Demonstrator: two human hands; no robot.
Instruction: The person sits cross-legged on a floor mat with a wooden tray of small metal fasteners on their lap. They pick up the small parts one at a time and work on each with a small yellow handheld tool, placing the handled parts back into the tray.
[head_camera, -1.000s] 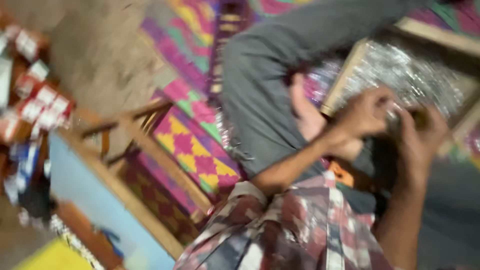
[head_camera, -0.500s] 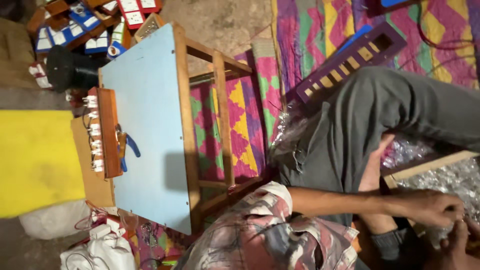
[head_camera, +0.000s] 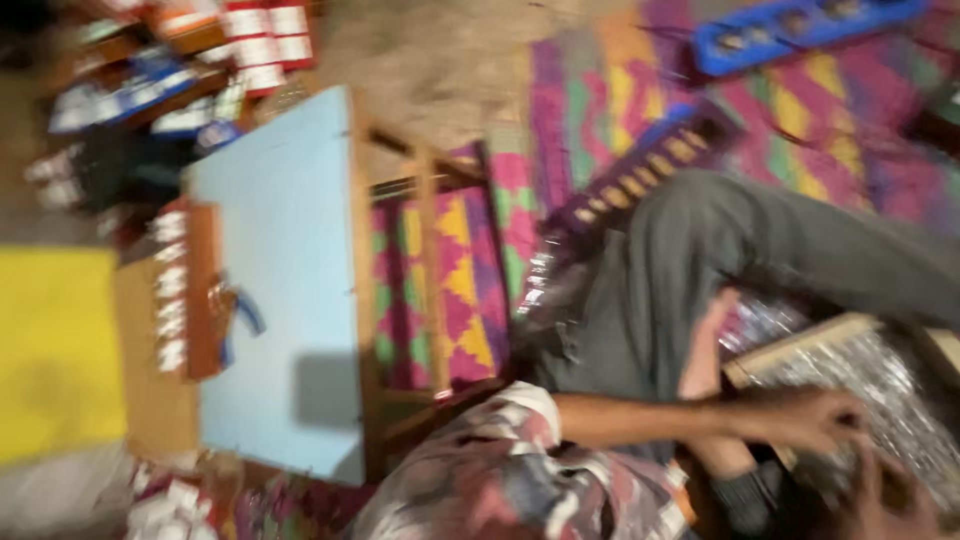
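My left hand (head_camera: 812, 420) reaches out from a plaid sleeve (head_camera: 520, 480) and rests with curled fingers at the edge of a wooden-framed tray (head_camera: 800, 345) filled with shiny silvery bits. My right hand (head_camera: 890, 492) is beside it at the bottom right, over the same tray. Motion blur hides whether either hand grips anything. My bent leg in grey trousers (head_camera: 700, 260) lies between the tray and the mat.
A light blue table top on a wooden frame (head_camera: 280, 300) stands at the left, bearing a wooden rack of small white pieces (head_camera: 185, 290) and blue-handled pliers (head_camera: 238, 312). A patterned mat (head_camera: 460, 280), a purple slotted tray (head_camera: 650, 170), a blue slotted tray (head_camera: 800, 30) and red-and-white boxes (head_camera: 260, 40) surround it.
The view has swung and shifted: the blue table top came into sight and moved towards the middle. Both hands stayed together over the tray of shiny bits, now at the bottom right.
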